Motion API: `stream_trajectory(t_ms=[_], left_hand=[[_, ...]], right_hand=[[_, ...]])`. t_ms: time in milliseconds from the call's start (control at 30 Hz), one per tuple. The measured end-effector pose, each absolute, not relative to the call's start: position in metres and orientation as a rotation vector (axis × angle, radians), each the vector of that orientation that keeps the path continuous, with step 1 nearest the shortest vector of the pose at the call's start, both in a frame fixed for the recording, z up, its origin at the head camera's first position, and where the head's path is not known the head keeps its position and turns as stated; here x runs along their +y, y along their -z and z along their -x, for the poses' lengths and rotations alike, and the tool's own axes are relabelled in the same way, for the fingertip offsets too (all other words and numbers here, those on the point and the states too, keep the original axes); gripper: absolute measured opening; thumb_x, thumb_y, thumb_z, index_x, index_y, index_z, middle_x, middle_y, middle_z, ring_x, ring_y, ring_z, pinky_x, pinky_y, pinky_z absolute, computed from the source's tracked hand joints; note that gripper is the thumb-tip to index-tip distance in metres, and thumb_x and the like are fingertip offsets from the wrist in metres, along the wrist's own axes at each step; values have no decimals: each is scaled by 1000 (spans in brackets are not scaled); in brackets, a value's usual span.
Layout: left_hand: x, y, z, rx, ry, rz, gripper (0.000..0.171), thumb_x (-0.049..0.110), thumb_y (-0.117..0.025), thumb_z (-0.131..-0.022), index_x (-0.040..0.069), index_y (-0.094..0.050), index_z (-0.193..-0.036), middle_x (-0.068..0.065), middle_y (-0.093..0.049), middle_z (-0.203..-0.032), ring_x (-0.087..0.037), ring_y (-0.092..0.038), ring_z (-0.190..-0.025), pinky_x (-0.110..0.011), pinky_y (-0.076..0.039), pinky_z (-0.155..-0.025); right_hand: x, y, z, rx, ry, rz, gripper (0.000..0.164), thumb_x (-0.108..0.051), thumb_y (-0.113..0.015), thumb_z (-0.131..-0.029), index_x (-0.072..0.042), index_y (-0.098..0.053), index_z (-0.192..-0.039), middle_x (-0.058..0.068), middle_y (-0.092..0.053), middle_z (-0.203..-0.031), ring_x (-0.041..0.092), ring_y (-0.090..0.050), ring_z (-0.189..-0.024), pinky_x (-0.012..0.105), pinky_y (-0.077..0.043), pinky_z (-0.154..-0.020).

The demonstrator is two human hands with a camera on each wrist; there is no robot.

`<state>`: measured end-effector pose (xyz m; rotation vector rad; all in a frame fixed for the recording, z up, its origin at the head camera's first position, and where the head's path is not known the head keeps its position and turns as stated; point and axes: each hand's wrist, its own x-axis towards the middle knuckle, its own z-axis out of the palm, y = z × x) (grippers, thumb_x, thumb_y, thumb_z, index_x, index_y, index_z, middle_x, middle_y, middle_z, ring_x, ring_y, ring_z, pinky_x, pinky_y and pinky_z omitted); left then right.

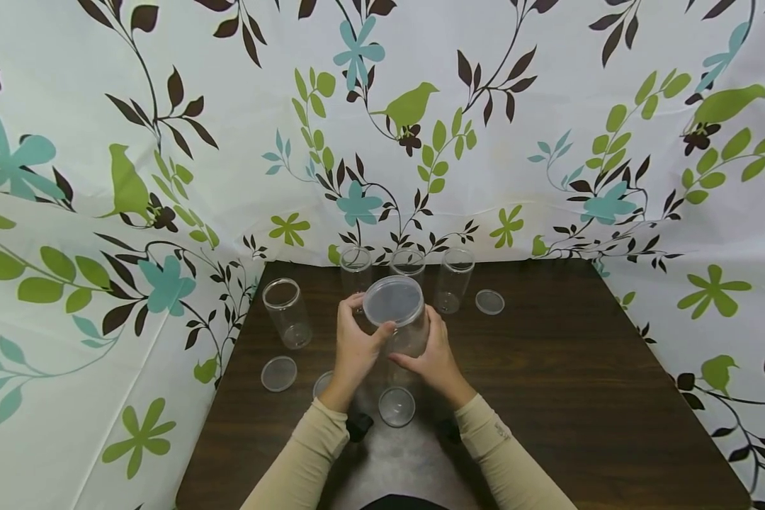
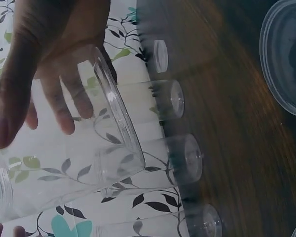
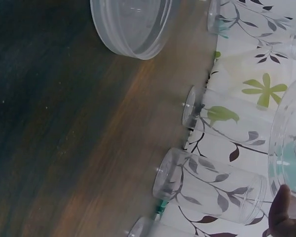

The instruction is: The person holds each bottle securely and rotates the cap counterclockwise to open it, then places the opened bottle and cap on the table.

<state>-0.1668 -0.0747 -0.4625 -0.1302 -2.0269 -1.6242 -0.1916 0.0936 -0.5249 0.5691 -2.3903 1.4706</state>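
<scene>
Both hands hold one clear plastic jar (image 1: 410, 338) raised over the table, tilted, with a translucent lid (image 1: 393, 300) at its upper end. The left hand (image 1: 357, 347) grips the jar's left side, its thumb across the front just below the lid. On the opposite side, the right hand (image 1: 436, 354) curls round the jar lower down. In the left wrist view, the left hand (image 2: 54, 64) shows through the clear wall of the jar (image 2: 64, 163). Only a fingertip of the right hand (image 3: 283, 217) appears in the right wrist view, against the jar (image 3: 288, 143).
Beyond the hands stand three clear jars, the rightmost (image 1: 455, 280) beside a loose lid (image 1: 489, 302). Another open jar (image 1: 285, 312) stands at the left, a lid (image 1: 279, 373) before it. Nearer lie a partly hidden lid (image 1: 321, 382) and another round lid (image 1: 397, 406). Patterned cloth (image 1: 484, 177) surrounds the table.
</scene>
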Motion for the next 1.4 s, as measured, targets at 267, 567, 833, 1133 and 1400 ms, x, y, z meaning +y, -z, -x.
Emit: stream_trajectory(t_ms=[267, 567, 833, 1133, 1400], left_hand=[[-100, 456, 178, -2101, 1816, 293, 109, 86, -58, -70, -1, -53, -136, -23, -55, -135, -41, -51, -124, -60, -41, -96], [-121, 450, 185, -2259, 1953, 670, 122, 89, -54, -67, 3, -41, -153, -22, -51, -145, -33, -59, -113, -35, -53, -87], [-122, 454, 183, -2204, 2076, 740, 119, 82, -63, -68, -2, -41, -150, -27, -52, -137, -33, -62, -102, -27, -54, -82], [-112, 464, 177, -2274, 1892, 475, 116, 86, -63, -64, 8, -44, -148, -19, -59, -130, -27, -63, -98, -29, -53, -75], [-98, 475, 172, -2187, 1818, 380, 113, 82, -64, -67, 3, -43, -145, -20, -54, -135, -32, -60, -109, -27, -52, -85]], right_hand=[[109, 518, 197, -2386, -1860, -618, 110, -23, -93, -72, -9, -25, -157, 18, -38, -155, 36, -38, -140, 58, -28, -113], [122, 520, 201, -2310, -2148, -1053, 107, -36, -90, -76, -7, -26, -157, 19, -43, -150, 24, -46, -132, 25, -36, -108], [123, 523, 200, -2349, -2159, -1078, 103, -29, -90, -77, -5, -28, -155, 17, -47, -147, 23, -49, -129, 26, -38, -108], [115, 530, 197, -2437, -1845, -867, 110, -18, -92, -72, -8, -25, -159, 14, -37, -157, 29, -36, -142, 45, -29, -116], [113, 535, 193, -2424, -1717, -822, 112, -27, -93, -72, -1, -25, -157, 20, -35, -156, 36, -34, -143, 52, -29, -115]])
